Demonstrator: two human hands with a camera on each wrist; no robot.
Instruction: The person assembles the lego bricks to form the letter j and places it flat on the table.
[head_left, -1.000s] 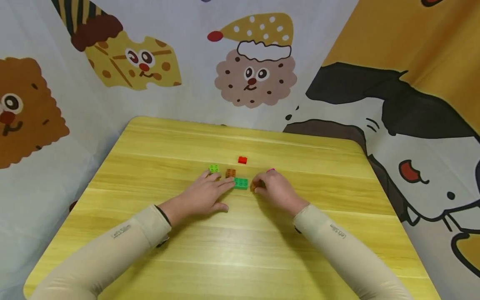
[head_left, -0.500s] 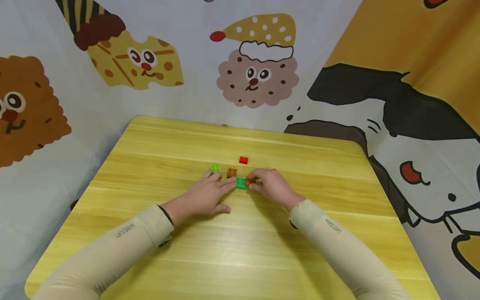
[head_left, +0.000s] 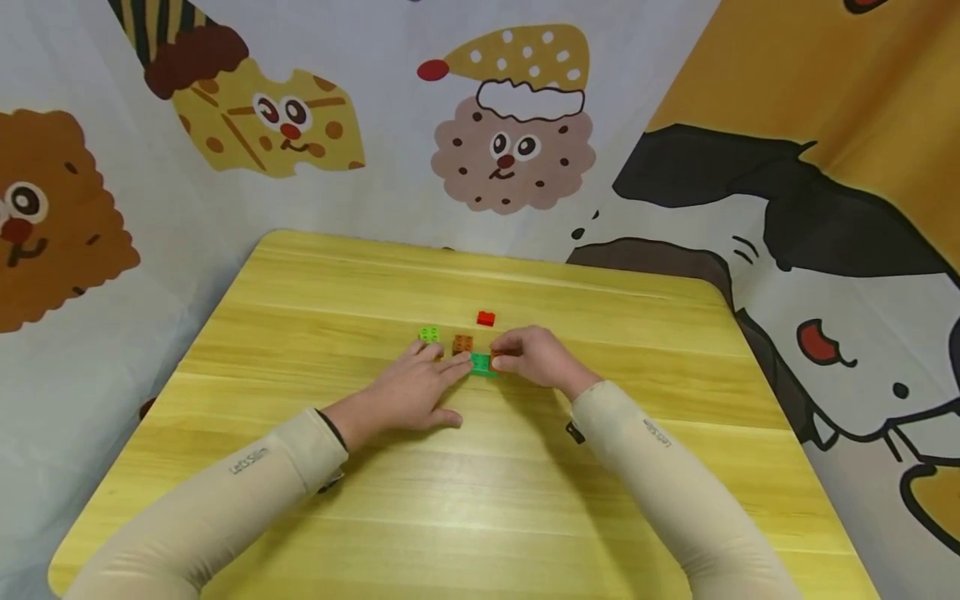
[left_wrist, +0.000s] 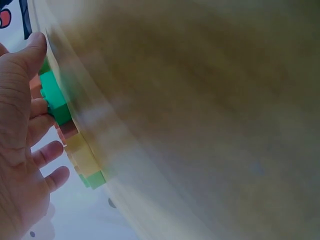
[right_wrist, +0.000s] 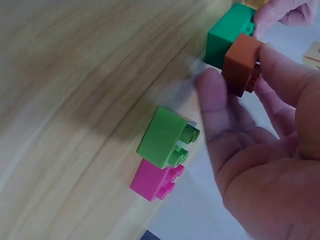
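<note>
With thumb and fingers my right hand (head_left: 542, 358) pinches an orange-brown toy brick (right_wrist: 242, 62) at the right end of a longer green brick (head_left: 481, 363). In the right wrist view it overlaps the near end of the green brick (right_wrist: 226, 37), studs facing away from the table. My left hand (head_left: 408, 387) lies palm down with fingers spread, an outstretched fingertip at the green brick's left end. Just behind that fingertip stands a second orange-brown brick (head_left: 462, 342). Past the left fingers is a light green brick (head_left: 430, 334).
A red brick (head_left: 486, 318) lies farther back on the wooden table (head_left: 450, 517). Beside the right hand stand another green brick (right_wrist: 162, 137) and a pink brick (right_wrist: 150, 181), mostly hidden in the head view. A yellow brick (left_wrist: 82, 155) shows beyond the left fingers. Patterned curtains surround the table.
The right hand has moved left with the orange-brown brick, from beside the green brick to its right end. The left hand stays nearly still at the green brick.
</note>
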